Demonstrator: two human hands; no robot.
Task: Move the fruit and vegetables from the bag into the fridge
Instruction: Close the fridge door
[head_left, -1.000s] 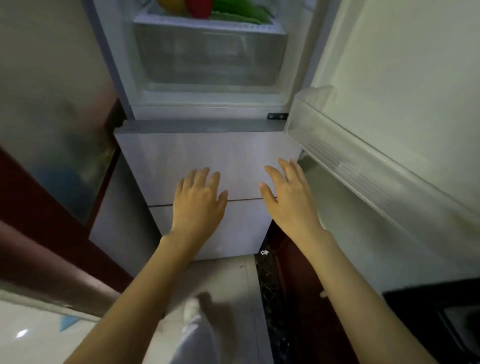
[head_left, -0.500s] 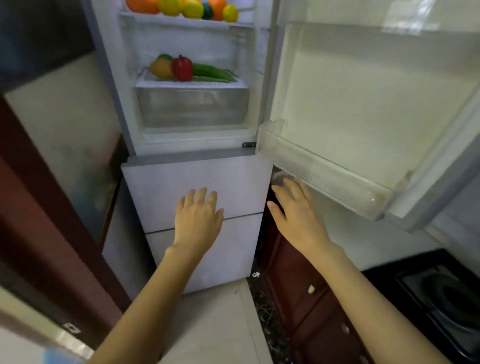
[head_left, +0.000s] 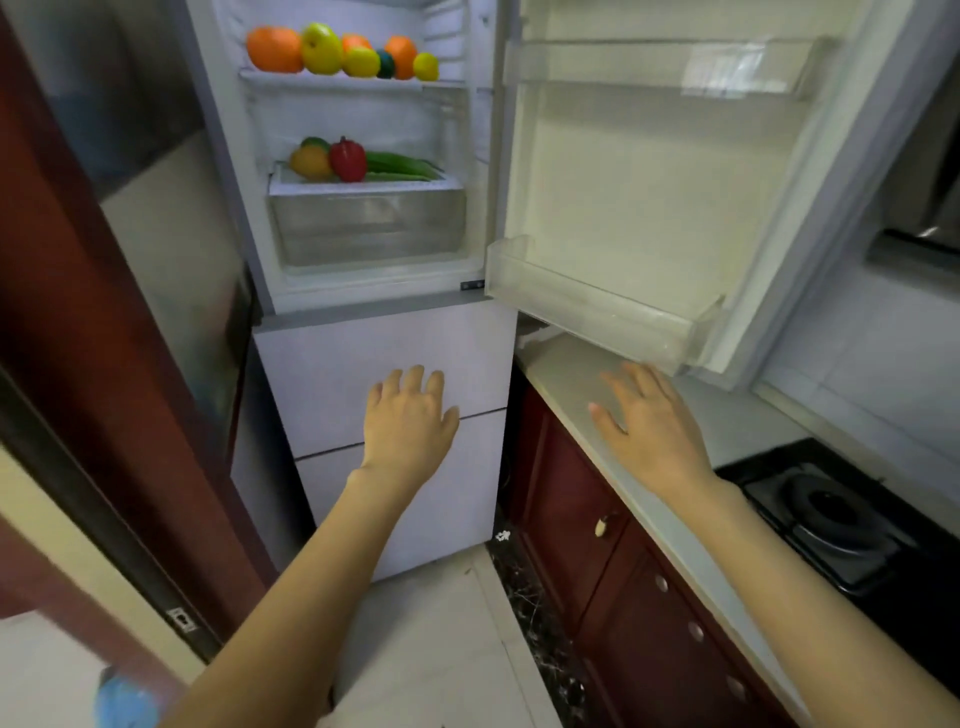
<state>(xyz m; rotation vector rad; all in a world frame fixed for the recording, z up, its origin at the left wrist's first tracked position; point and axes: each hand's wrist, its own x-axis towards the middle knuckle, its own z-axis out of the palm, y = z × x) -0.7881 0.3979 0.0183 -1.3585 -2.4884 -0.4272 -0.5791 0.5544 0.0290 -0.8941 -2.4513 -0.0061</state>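
The fridge (head_left: 384, 364) stands ahead with its upper door (head_left: 649, 171) swung open to the right. Oranges and yellow fruit (head_left: 337, 52) line the upper shelf. A red pepper (head_left: 347, 159), an orange-yellow fruit (head_left: 309, 162) and green vegetables (head_left: 402, 166) lie on top of the clear crisper drawer (head_left: 366, 223). My left hand (head_left: 408, 421) hovers empty, fingers straight, in front of the closed lower fridge doors. My right hand (head_left: 649, 421) is held out empty, fingers spread, over the counter below the door's bottom bin (head_left: 587, 301). No bag is clearly in view.
A pale countertop (head_left: 571, 384) over dark red cabinets (head_left: 597, 545) runs along the right, with a black gas hob (head_left: 831, 519) on it. A dark red glass door frame (head_left: 104, 389) stands on the left. Something blue (head_left: 124, 701) shows at the bottom left. Pale floor tiles lie below.
The view has risen and pulled back, bringing the upper shelf with its fruit into sight. Both hands stay empty; my right hand has shifted right, over the counter.
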